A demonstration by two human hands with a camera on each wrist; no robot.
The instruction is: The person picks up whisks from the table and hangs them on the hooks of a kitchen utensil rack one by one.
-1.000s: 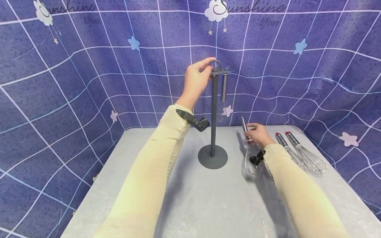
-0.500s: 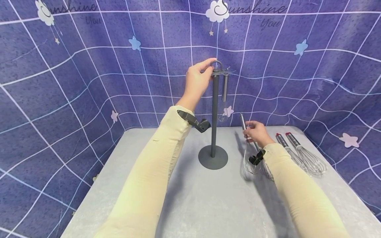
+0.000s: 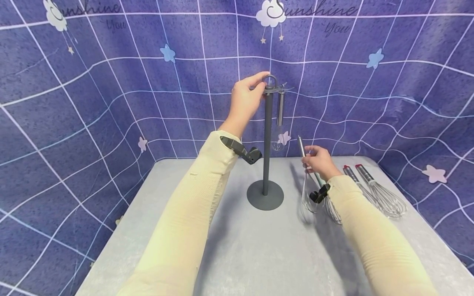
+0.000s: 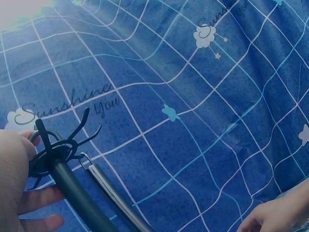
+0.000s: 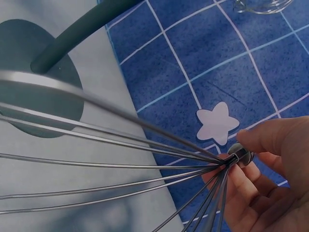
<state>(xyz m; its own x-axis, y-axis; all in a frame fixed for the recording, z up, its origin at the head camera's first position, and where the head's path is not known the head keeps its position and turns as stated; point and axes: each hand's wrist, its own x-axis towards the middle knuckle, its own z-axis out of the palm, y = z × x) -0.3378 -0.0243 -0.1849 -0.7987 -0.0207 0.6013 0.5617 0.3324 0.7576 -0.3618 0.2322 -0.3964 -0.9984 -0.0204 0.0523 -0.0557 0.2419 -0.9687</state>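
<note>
My left hand (image 3: 244, 100) grips the top of a dark grey hook stand (image 3: 266, 144), near its loop. In the left wrist view the thumb lies by the loop, with fingers behind the pole. One small whisk (image 3: 280, 109) hangs handle-up from a hook on the stand's right side. To the right of the stand, my right hand (image 3: 321, 162) pinches another whisk (image 3: 301, 148) by its steel handle. That whisk tilts handle-up, wires pointing down over the table. Seen by the right wrist camera, thumb and fingers close round the handle (image 5: 241, 154) just behind the wires.
A whisk (image 3: 333, 211) lies on the grey table (image 3: 237, 250) under my right wrist, partly hidden by it. Further right lie two more whisks with red-tipped handles, the nearer (image 3: 350, 174) and the outer (image 3: 364, 172). A blue patterned curtain (image 3: 207, 37) surrounds the table's back and sides.
My right hand has risen slightly with the whisk, whose handle end now stands higher. The left hand keeps its hold on the stand. The hanging whisk sways a little.
</note>
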